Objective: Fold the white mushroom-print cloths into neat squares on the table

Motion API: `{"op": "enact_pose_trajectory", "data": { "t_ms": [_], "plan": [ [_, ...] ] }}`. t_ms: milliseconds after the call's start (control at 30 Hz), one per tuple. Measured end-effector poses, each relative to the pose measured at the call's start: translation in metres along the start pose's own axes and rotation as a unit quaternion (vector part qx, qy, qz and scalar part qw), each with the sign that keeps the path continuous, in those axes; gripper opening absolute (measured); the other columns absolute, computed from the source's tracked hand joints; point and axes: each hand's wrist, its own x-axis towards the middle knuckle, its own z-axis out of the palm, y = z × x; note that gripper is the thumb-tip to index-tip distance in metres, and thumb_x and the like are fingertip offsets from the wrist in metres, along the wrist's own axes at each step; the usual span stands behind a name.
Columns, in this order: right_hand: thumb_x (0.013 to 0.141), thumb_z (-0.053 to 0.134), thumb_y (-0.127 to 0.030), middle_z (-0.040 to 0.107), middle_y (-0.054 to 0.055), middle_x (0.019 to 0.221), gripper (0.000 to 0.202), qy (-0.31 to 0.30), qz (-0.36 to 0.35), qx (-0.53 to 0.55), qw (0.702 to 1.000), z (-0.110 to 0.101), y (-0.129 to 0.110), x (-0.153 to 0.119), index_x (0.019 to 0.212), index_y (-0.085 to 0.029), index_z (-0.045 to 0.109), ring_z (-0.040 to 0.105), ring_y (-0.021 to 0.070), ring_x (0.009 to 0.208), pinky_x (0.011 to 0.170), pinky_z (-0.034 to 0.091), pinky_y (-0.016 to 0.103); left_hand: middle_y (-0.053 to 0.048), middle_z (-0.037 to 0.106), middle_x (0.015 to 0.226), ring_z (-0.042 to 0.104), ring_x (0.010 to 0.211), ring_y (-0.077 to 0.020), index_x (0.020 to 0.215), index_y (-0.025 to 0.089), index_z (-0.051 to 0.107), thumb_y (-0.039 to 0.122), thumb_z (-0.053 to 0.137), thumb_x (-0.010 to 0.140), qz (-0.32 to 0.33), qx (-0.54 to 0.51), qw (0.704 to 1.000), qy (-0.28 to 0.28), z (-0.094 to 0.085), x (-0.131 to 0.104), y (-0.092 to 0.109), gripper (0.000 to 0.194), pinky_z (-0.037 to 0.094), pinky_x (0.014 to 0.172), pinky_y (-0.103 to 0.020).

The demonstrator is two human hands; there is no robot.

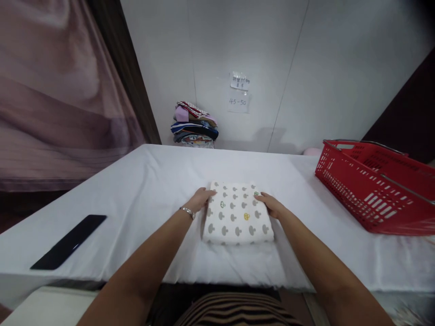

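Observation:
A white folded cloth [234, 215] with grey mushroom prints, plus a few green and yellow ones, lies flat on the white-covered table [152, 181] in front of me. My left hand [201, 199] grips its left edge near the far corner, thumb on top and the other fingers mostly hidden at the side. At the opposite edge, my right hand [269, 203] holds the cloth in the same manner. A silver bracelet [188, 212] circles my left wrist.
A red plastic basket [374, 190] with metal handles stands at the right. On the left lies a flat black object [70, 242]. Several folded fabrics [195, 124] are stacked by the back wall, beside paper notes [239, 102]. A pinkish curtain [61, 99] hangs at far left.

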Motion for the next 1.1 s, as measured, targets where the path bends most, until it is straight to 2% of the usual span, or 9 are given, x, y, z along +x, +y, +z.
{"op": "enact_pose_trajectory", "data": {
  "t_ms": [100,233,333,433,500,667,767,933,1100],
  "plan": [
    [0.073,0.072,-0.031,0.060,0.015,0.125,0.080,-0.013,0.028,0.105,0.994,0.019,0.004,-0.011,0.139,-0.021,0.028,0.066,0.0221,0.097,0.072,0.057,0.033,-0.017,0.061,0.119,0.065,0.089,-0.0207,0.141,0.013,0.032,0.027,0.072,0.070,0.042,0.056,0.997,0.014,-0.013,0.011,0.030,0.083,0.050,0.066,-0.026],
    [0.077,0.068,-0.034,0.065,0.009,0.115,0.056,-0.035,-0.009,0.156,0.987,0.060,0.013,-0.030,0.126,-0.026,0.041,0.068,0.0209,0.088,0.063,0.057,0.031,-0.014,0.063,0.115,0.064,0.087,-0.0218,0.141,0.017,0.033,0.027,0.073,0.066,0.099,0.148,0.984,-0.001,-0.025,0.044,0.073,0.086,0.049,0.067,-0.026],
    [0.078,0.067,-0.039,0.068,0.006,0.108,0.056,-0.065,-0.003,0.174,0.983,0.080,0.021,-0.041,0.126,-0.028,0.040,0.069,0.0179,0.078,0.066,0.057,0.032,-0.012,0.065,0.111,0.064,0.086,-0.0238,0.138,0.019,0.039,0.026,0.072,0.063,0.109,0.245,0.963,-0.005,-0.021,0.074,0.084,0.082,0.048,0.068,-0.028],
    [0.076,0.069,-0.043,0.069,0.006,0.097,0.070,-0.073,0.030,0.127,0.989,0.071,0.026,-0.042,0.134,-0.027,0.034,0.069,0.0178,0.072,0.063,0.057,0.032,-0.014,0.062,0.117,0.062,0.095,-0.0293,0.126,0.019,0.052,0.021,0.069,0.060,0.096,0.317,0.943,0.011,-0.010,0.097,0.077,0.068,0.047,0.073,-0.032],
    [0.073,0.070,-0.042,0.070,0.006,0.091,0.080,-0.021,0.028,0.052,0.998,0.053,0.025,-0.035,0.140,-0.024,0.029,0.067,0.0189,0.068,0.057,0.055,0.031,-0.014,0.060,0.122,0.059,0.105,-0.0327,0.115,0.019,0.059,0.017,0.066,0.058,0.094,0.331,0.939,0.016,-0.003,0.107,0.070,0.057,0.045,0.079,-0.034],
    [0.077,0.061,-0.034,0.066,0.008,0.107,0.046,0.130,-0.160,-0.193,0.959,0.021,0.002,0.007,0.119,-0.017,0.059,0.062,0.0215,0.096,0.082,0.052,0.035,-0.015,0.059,0.125,0.055,0.113,-0.0340,0.111,0.020,0.061,0.015,0.061,0.058,0.092,0.349,0.932,0.011,0.001,0.122,0.058,0.053,0.044,0.081,-0.034],
    [0.078,0.060,-0.033,0.063,0.011,0.119,0.038,0.098,-0.160,-0.280,0.942,0.027,-0.023,0.035,0.112,-0.016,0.064,0.058,0.0237,0.110,0.096,0.044,0.037,-0.015,0.057,0.129,0.056,0.113,-0.0325,0.121,0.019,0.056,0.019,0.061,0.063,0.100,0.357,0.929,0.009,-0.002,0.120,0.055,0.058,0.045,0.081,-0.033],
    [0.066,0.075,-0.043,0.064,0.015,0.119,0.059,0.018,-0.059,-0.332,0.941,0.045,-0.049,0.067,0.116,-0.014,0.064,0.060,0.0303,0.109,0.095,0.044,0.040,-0.011,0.053,0.135,0.050,0.122,-0.0286,0.137,0.021,0.042,0.026,0.062,0.072,0.152,0.374,0.915,0.025,-0.009,0.097,0.049,0.068,0.037,0.097,-0.033],
    [0.055,0.081,-0.046,0.065,0.016,0.115,0.057,0.011,-0.033,-0.359,0.933,0.049,-0.053,0.080,0.101,-0.015,0.070,0.059,0.0343,0.108,0.091,0.046,0.043,-0.009,0.046,0.142,0.048,0.123,-0.0246,0.136,0.019,0.043,0.038,0.055,0.084,0.214,0.382,0.891,0.120,-0.048,0.064,0.019,0.057,0.034,0.102,-0.030]
  ]
}}
